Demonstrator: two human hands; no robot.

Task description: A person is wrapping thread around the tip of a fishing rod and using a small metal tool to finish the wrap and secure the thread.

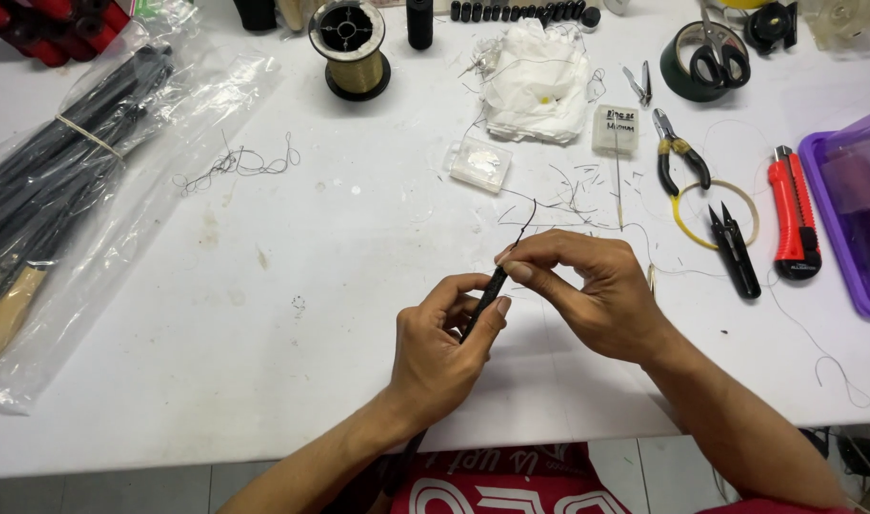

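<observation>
Nearest the camera, the left hand (444, 347) is closed around a thin black rod (482, 303), thumb and fingers pinching its upper part — the rod slants up and to the right over the near part of the white table (263, 314). Just beyond, the right hand (587, 290) pinches the rod's tip between thumb and forefinger, where a dark thread (528, 221) curls upward. Right of the rod lie black thread snips (735, 249) and a red utility knife (793, 224). Farther back than the rod sit small pliers (678, 157), a clear little box (480, 164) and a crumpled white cloth (538, 81). Farthest off — a spool of gold wire (351, 48), and to the rod's far left a plastic bag of black sticks (63, 162).
</observation>
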